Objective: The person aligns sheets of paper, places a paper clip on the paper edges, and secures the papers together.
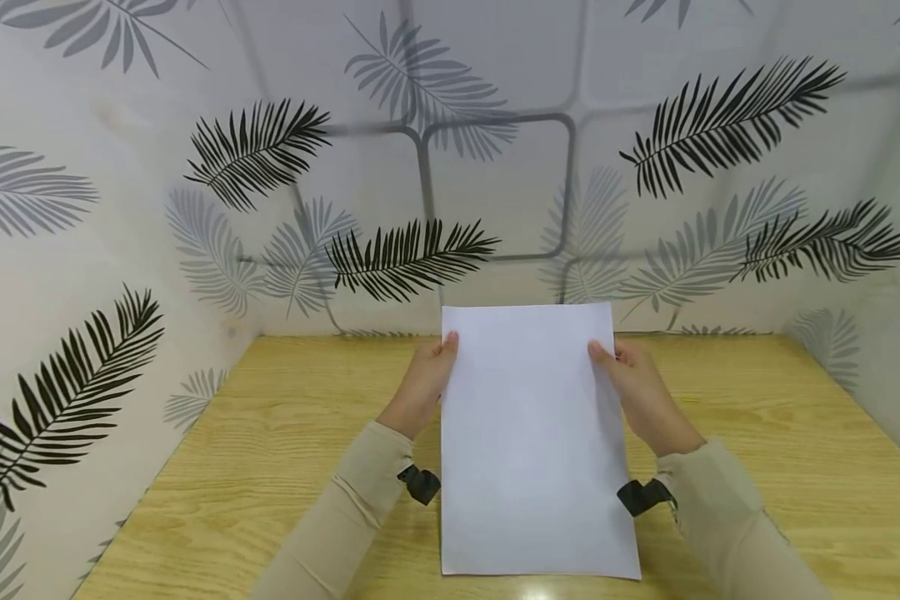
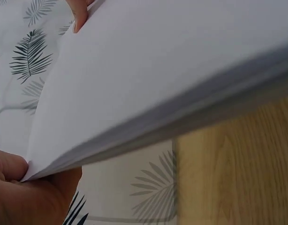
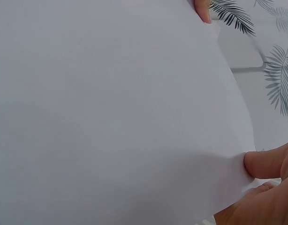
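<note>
A stack of blank white paper (image 1: 532, 442) is held up in front of me, above the wooden table. My left hand (image 1: 425, 382) pinches its left edge near the top, thumb on the front face. On the opposite edge, my right hand (image 1: 645, 396) grips the paper the same way. Layered sheet edges of the paper (image 2: 148, 119) show in the left wrist view, with the left hand (image 2: 36, 197) at its corner. In the right wrist view, the right thumb presses on the paper (image 3: 120, 103), which bends slightly beside the right hand (image 3: 266, 201). Fingers behind the paper are mostly hidden.
The light wood table (image 1: 270, 450) extends to both sides of the paper. Behind it stands a wall (image 1: 495, 192) covered with a feather-leaf pattern, and similar covering runs along the left side. Dark straps (image 1: 420, 485) sit at both wrists.
</note>
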The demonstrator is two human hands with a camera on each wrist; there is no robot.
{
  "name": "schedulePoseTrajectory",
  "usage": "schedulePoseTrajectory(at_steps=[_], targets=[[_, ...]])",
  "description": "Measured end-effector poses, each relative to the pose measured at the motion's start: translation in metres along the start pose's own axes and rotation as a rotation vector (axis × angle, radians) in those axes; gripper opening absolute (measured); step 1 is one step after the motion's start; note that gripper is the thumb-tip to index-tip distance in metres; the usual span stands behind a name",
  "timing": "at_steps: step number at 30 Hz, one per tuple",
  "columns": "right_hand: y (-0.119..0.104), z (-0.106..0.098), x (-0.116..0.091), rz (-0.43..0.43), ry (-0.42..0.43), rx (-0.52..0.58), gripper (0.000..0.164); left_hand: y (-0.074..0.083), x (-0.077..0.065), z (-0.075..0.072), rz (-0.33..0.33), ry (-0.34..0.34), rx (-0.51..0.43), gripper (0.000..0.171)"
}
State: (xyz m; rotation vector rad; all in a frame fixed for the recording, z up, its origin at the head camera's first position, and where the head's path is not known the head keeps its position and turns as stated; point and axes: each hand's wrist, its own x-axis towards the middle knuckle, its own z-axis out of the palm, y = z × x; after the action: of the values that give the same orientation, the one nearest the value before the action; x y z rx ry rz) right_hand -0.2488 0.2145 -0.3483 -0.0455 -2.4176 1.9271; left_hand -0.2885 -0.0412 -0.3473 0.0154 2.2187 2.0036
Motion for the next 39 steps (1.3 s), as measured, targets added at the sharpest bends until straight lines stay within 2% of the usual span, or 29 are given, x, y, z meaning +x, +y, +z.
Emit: schedulePoseTrajectory(at_steps=[7,11,16,24,31,39], targets=[[0.014,0.001,0.001,0.090,-0.039,0.026,0.059,-0.014,0.004,-0.004,0.062,-0.003,0.126,0.033],[0.017,0.002,0.000,0.126,-0.035,0.031,0.059,-0.017,0.005,-0.008,0.094,-0.022,0.081,0.023],[0.020,0.001,-0.001,0.150,-0.049,0.039,0.060,-0.019,0.006,-0.012,0.126,-0.024,0.028,0.025],[0.025,0.001,-0.001,0.196,-0.053,0.039,0.059,-0.019,0.009,-0.016,0.140,0.013,0.042,0.016],[0.030,0.000,-0.001,0.195,-0.055,-0.010,0.059,-0.022,0.009,-0.017,0.145,0.017,0.068,0.021],[0.036,-0.002,-0.001,0.088,0.012,-0.189,0.038,-0.028,0.008,-0.014,0.188,0.036,0.077,0.019]])
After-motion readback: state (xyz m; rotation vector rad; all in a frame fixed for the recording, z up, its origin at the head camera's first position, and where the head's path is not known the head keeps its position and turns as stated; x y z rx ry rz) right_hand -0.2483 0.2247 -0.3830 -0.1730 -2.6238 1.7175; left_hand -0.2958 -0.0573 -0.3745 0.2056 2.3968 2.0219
